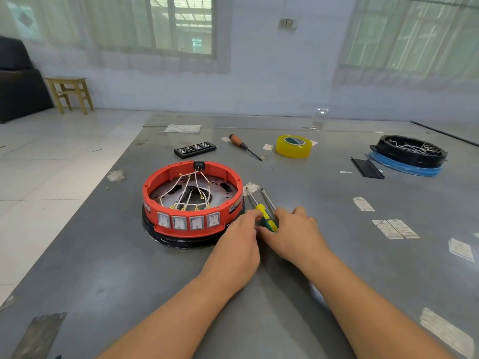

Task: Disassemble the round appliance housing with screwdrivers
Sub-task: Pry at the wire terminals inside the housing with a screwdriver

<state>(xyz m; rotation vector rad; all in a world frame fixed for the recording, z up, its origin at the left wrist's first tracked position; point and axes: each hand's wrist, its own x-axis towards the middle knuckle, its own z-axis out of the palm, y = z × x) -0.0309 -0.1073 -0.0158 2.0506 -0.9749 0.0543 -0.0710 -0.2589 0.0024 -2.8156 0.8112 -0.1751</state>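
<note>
The round red housing [193,200] sits on a black base ring on the grey table, open on top, with white wires inside and a row of rocker switches on its near wall. Just right of it lie two screwdrivers with yellow-green handles [267,218], shafts pointing away from me. My left hand [241,237] has its fingertips closed on the visible handle from the left. My right hand [295,229] covers the second screwdriver's handle from the right, its fingers curled over it. Both hands rest low on the table.
A wooden-handled screwdriver [243,146], a black bit case [195,149] and a yellow tape roll [293,146] lie beyond the housing. A second black housing on a blue ring [409,158] and a black strip [366,168] sit far right. Paper labels dot the table.
</note>
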